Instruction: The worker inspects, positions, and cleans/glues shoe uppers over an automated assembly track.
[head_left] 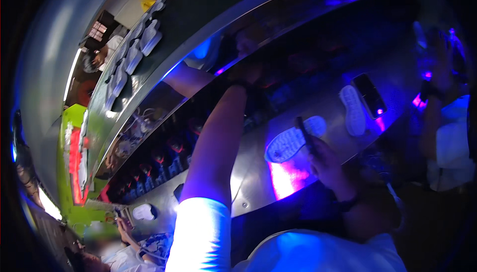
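A pale shoe sole [286, 145] lies on the metal bench [253, 185], lit blue-violet. My right hand [325, 165] is closed round a dark, slim, stick-like tool [304, 134], which passes over the sole; its exact kind is too dark to tell. To the right lies a second pale sole [352, 110], with a dark phone [369, 95] beside it. My left arm reaches far forward under the overhead ledge. Deep shadow covers my left hand [250, 75], and its fingers cannot be made out.
Several grey shoes [133, 57] stand on a raised dark surface at the upper left. Under the ledge runs a row of fittings [159, 161] with red lights. Another white sole [144, 212] lies near a co-worker's hand [125, 228]. A person in white [453, 137] is at the right.
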The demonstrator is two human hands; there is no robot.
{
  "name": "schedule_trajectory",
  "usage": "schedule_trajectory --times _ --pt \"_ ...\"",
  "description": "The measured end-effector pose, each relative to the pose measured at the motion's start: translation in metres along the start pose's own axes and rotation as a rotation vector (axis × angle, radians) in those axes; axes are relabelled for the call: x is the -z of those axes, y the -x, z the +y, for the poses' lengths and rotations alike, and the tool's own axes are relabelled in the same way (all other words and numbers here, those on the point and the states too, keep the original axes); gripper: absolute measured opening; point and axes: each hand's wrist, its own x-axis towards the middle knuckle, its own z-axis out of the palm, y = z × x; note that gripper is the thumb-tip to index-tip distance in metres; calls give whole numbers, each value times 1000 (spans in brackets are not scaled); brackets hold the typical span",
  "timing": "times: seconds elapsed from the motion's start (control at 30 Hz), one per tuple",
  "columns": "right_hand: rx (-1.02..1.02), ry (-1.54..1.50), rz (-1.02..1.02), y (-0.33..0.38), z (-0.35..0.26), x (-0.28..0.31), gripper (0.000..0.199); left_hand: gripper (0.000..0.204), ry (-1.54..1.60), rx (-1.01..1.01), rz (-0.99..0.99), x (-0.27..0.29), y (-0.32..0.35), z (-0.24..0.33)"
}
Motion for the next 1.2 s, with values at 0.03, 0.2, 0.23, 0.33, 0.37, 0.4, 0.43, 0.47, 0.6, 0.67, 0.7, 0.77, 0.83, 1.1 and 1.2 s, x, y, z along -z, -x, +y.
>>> schedule_trajectory --times 0.03,0.2,0.23,0.33,0.37,0.4,0.43,0.47,0.6,0.67,0.7,0.77,0.83,1.1,1.2 --pt "-17 -1 -1 0 -3 -2 55 51 38 13 16 -2 -9 18" --pt "4 -65 1 2 -7 0 55 45 381 160 -197 46 2 75" --pt "-4 -83 10 2 -7 -2 54 40 618 281 -433 70 27 72" --pt "42 -79 15 5 -8 5 54 28 1474 254 -270 95 120 60" --pt "35 -123 37 7 -3 11 52 26 1670 215 -268 113 163 69" --pt "33 -133 18 7 -1 14 52 25 1673 191 -284 119 202 59" --pt "13 -156 9 6 -2 17 51 25 1685 167 -306 123 238 49" --pt "-10 -177 5 6 0 20 50 31 1562 106 -236 129 273 52" --pt "161 183 -82 34 -33 -6 41 60 1017 82 165 150 384 67" --pt "231 189 -81 51 -47 -25 33 74 1047 44 283 147 415 70" --pt "195 276 -112 59 -55 -28 31 71 888 -146 458 146 423 70" --pt "166 372 -124 73 -70 -44 25 62 674 -395 639 132 441 53" --pt "187 439 -175 88 -88 -58 26 54 631 -456 627 148 457 53" --pt "380 638 -243 113 -104 -87 27 40 396 -610 795 156 495 45" --pt "332 673 -216 113 -107 -94 27 37 314 -657 794 159 501 41"
